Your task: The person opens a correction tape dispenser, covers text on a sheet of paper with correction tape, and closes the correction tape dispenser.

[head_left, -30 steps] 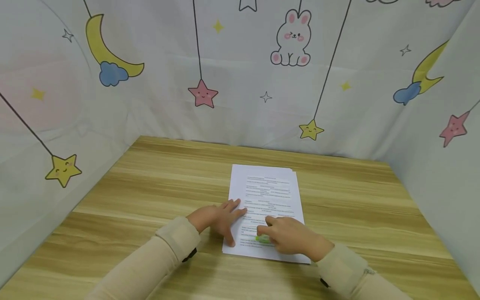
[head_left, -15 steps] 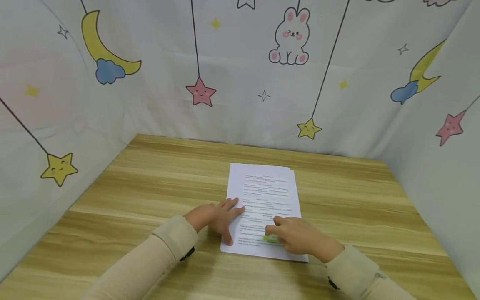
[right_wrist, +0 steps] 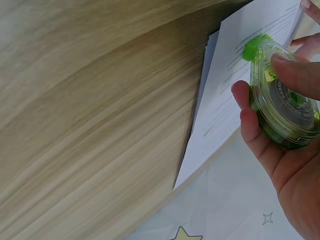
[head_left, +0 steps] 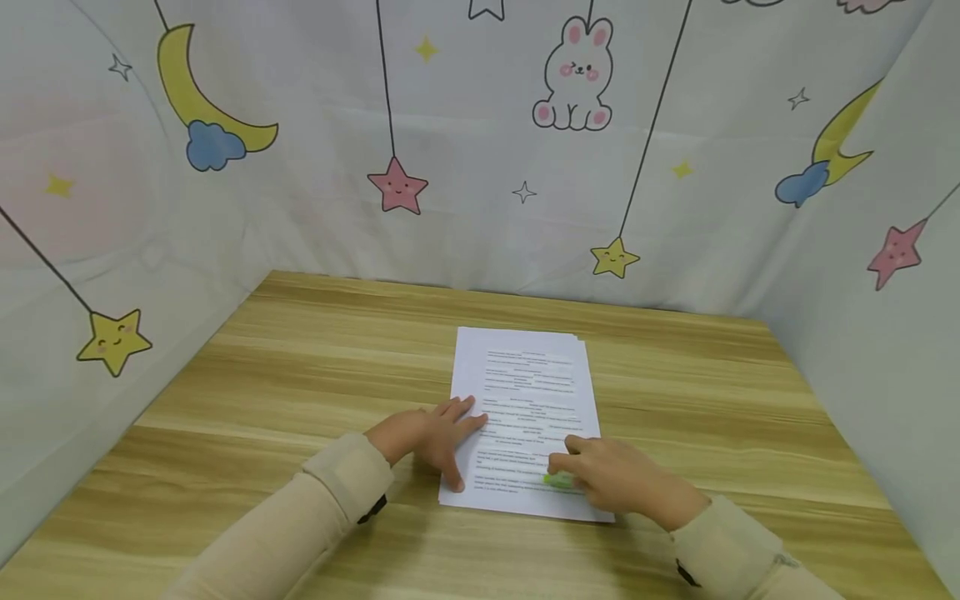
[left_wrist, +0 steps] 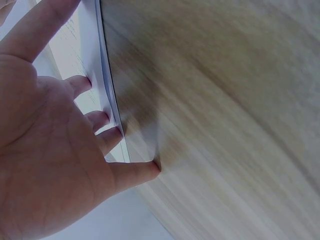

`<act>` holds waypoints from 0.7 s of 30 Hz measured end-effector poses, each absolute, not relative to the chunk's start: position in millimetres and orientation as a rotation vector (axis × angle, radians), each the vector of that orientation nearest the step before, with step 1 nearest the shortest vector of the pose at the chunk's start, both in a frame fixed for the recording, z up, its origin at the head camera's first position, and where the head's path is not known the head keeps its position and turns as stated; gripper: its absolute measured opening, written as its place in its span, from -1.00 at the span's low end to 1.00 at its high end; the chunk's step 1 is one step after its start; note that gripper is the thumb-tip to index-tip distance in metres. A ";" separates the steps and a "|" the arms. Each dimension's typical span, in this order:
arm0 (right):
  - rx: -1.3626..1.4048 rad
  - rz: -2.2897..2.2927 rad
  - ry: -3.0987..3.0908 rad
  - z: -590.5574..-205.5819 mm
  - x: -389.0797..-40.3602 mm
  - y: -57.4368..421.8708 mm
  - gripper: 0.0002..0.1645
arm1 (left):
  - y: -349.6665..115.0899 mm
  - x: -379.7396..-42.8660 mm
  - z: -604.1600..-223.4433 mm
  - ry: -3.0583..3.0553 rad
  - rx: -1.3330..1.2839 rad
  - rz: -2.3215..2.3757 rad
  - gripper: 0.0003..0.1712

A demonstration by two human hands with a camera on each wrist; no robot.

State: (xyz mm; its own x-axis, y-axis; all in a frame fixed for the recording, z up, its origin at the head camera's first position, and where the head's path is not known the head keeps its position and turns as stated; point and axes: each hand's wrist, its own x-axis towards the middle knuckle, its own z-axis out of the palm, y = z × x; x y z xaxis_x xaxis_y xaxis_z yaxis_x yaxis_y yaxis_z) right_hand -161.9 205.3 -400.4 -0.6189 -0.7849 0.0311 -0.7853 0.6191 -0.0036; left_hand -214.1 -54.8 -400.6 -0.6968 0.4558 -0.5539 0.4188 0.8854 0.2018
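Observation:
A small stack of printed paper sheets (head_left: 517, 342) lies on the wooden table, its lines of text broken by white gaps. My left hand (head_left: 442, 437) rests spread over the stack's left edge; in the left wrist view its little finger (left_wrist: 135, 174) reaches past the paper onto the wood. Low on the page at the right, my right hand (head_left: 618, 475) grips a green correction tape (right_wrist: 285, 100) between thumb and fingers. Its clear case shows a round reel inside, and its green tip (right_wrist: 255, 47) is right at the printed lines. In the head view the fingers hide most of it.
The light wooden tabletop (head_left: 337, 358) spreads around the paper on all sides. A white cloth (head_left: 465, 233) printed with stars, moons and a rabbit hangs behind the table and along both sides.
My right hand has slid rightward along a lower line of text with the correction tape. The left hand stays on the paper. The head view has shifted slightly.

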 end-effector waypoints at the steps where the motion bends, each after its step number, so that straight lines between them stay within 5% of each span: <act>1: 1.357 0.025 -2.800 -400.5 -161.5 207.1 -0.69 | -54.7 -214.2 -400.8 2.433 0.626 0.079 0.15; 21: 1.304 0.087 -2.736 -407.8 -157.0 239.5 -0.63 | -54.8 -213.6 -401.1 2.438 0.601 0.086 0.14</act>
State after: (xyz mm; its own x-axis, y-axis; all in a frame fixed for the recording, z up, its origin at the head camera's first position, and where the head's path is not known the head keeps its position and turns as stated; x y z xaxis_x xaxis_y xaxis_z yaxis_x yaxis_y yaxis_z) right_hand -157.0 239.5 -407.8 -0.6251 -0.7707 0.1234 -0.7770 0.6295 -0.0044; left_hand -213.6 -54.8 -401.1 -0.7048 0.4400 -0.5564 0.3998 0.8943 0.2008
